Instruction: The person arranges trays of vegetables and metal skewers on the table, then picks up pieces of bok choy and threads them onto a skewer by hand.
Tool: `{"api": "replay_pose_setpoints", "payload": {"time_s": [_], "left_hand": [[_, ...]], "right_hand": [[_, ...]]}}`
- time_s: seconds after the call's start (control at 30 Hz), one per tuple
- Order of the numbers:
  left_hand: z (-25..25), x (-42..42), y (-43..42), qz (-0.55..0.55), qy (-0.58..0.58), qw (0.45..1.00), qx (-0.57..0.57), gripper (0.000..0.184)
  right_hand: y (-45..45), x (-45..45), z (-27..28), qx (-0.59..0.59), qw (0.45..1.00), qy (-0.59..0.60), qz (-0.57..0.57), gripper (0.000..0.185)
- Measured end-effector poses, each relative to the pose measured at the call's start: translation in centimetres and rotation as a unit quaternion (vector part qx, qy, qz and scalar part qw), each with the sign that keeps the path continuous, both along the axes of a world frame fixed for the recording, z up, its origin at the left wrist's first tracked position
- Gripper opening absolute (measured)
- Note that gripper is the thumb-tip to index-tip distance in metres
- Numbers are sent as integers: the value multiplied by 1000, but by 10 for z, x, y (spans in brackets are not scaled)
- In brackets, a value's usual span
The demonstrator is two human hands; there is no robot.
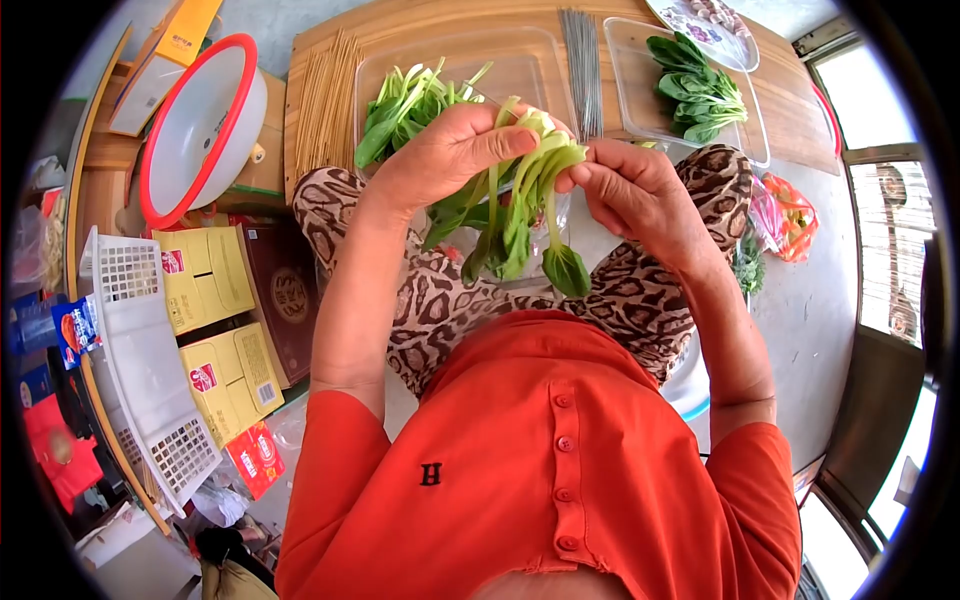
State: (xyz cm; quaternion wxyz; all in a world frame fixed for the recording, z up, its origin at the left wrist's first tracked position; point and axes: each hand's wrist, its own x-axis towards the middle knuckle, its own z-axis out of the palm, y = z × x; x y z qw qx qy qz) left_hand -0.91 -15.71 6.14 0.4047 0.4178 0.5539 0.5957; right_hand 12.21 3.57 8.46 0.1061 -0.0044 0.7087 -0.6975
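A bunch of leafy greens (515,225) hangs leaves-down above my lap, its pale stem ends at the top. My left hand (465,150) is closed round the stems from the left, with the thumb across the front. From the right, my right hand (635,190) pinches at the stem ends with thumb and forefinger; the exact spot it grips is partly hidden. Behind my left hand, more loose greens (400,115) lie in a clear plastic tray (530,50). A second clear tray (630,110) at the right holds a neat bundle of greens (700,95), stems to the right.
On the wooden table (440,20) lie bamboo skewers (330,100), metal skewers (581,70) and a plate (700,30) of skewered food. To the left stand a red-rimmed basin (200,130), yellow boxes (205,280) and a white basket (150,370). Plastic bags (790,215) sit at the right.
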Motion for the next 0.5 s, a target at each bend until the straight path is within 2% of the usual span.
{"api": "replay_pose_setpoints", "payload": {"time_s": [0.07,0.2,0.27,0.4,0.43,0.5], "left_hand": [[-4,0,4,33,-44,998,9,44],[-19,-20,3,44,-41,998,24,43],[-29,-42,-4,117,10,992,42,43],[-56,-97,-25,309,-16,949,-51,33],[-63,-107,-26,309,-15,949,-52,33],[-79,-124,-23,380,11,916,-129,28]], "right_hand": [[2,-1,-4,-10,1000,-6,-9,26],[15,0,-17,-39,997,-64,-24,26],[22,4,-23,-38,996,-75,-36,26],[40,7,-46,-41,992,-74,-92,26],[44,6,-51,-48,990,-79,-105,26],[50,3,-62,-70,986,-85,-125,25]]}}
